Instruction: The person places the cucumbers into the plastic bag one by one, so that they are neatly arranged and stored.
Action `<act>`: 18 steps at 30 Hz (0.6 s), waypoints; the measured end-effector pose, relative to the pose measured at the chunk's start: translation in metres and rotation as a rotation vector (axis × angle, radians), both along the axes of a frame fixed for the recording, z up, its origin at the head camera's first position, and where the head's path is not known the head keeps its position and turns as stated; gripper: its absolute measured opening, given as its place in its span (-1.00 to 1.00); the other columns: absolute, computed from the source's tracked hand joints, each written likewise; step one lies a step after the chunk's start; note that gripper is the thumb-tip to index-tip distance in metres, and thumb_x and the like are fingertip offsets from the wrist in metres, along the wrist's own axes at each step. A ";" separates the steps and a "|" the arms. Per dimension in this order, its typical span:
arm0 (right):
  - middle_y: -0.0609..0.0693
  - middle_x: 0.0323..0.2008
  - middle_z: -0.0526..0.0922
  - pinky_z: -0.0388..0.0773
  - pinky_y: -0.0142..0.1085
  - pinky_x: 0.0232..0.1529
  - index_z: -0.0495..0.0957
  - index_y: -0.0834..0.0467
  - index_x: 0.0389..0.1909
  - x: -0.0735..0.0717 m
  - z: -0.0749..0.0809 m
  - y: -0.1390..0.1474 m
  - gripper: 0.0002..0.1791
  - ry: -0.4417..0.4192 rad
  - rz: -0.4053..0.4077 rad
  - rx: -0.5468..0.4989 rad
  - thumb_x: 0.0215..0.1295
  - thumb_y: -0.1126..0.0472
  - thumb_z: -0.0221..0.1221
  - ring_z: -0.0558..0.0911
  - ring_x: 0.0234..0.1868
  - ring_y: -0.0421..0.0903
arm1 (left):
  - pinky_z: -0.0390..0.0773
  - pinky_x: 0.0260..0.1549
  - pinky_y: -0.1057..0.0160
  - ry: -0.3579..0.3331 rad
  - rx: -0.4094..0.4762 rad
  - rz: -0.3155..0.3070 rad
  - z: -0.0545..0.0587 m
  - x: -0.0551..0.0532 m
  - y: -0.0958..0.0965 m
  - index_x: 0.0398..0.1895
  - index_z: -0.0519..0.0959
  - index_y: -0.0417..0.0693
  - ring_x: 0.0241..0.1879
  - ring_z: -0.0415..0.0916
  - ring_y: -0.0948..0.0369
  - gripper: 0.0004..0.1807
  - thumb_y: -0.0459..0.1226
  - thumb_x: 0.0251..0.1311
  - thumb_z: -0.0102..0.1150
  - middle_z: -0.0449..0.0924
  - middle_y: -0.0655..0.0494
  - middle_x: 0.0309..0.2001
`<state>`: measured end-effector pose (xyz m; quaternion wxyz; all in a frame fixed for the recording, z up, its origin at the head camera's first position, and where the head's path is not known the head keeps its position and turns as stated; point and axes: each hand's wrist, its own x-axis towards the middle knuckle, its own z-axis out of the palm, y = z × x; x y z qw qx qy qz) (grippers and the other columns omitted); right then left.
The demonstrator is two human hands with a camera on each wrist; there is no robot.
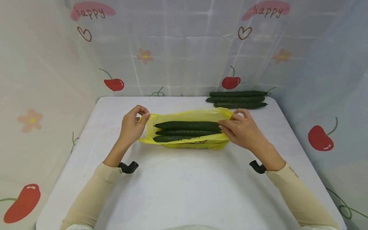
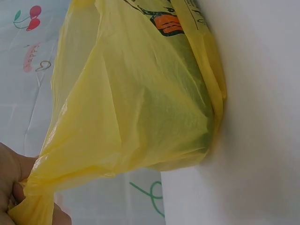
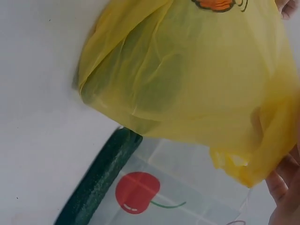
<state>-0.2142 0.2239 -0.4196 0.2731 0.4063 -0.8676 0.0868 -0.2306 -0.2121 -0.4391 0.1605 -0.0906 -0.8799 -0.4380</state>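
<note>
The bag (image 2: 131, 98) is a sheer yellow, with a print (image 2: 166, 23) in black and orange; the cucumbers (image 1: 187, 125) are all dark green; the table (image 1: 184, 182) is plain white; the sleeves (image 1: 86, 195) are beige, the wrist pieces (image 1: 129, 167) black; the curtain (image 1: 184, 64) is pale grey, patterned with red cherries (image 1: 114, 84) on green stems, peach flowers (image 1: 145, 56) with yellow centres, brown outlined hearts (image 1: 84, 34) and pink patches (image 1: 92, 9) lettered "happy" in brown.

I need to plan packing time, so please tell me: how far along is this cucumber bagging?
Apparently done: three cucumbers lie inside the yellow bag. In hand: left fingers and right fingers hold its opening at opposite ends. Perhaps remaining: three loose cucumbers beyond the bag.
</note>
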 end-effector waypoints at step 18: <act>0.06 -0.12 0.85 0.54 0.06 0.18 0.78 0.13 0.03 0.002 0.007 0.007 -0.68 -0.080 0.102 -0.169 0.24 0.32 0.45 0.69 -0.01 0.11 | 0.61 0.06 -0.08 -0.009 -0.015 0.002 -0.001 -0.002 0.000 -0.06 0.62 -0.14 -0.05 0.59 0.00 -0.84 -0.22 0.58 0.18 0.69 -0.11 -0.13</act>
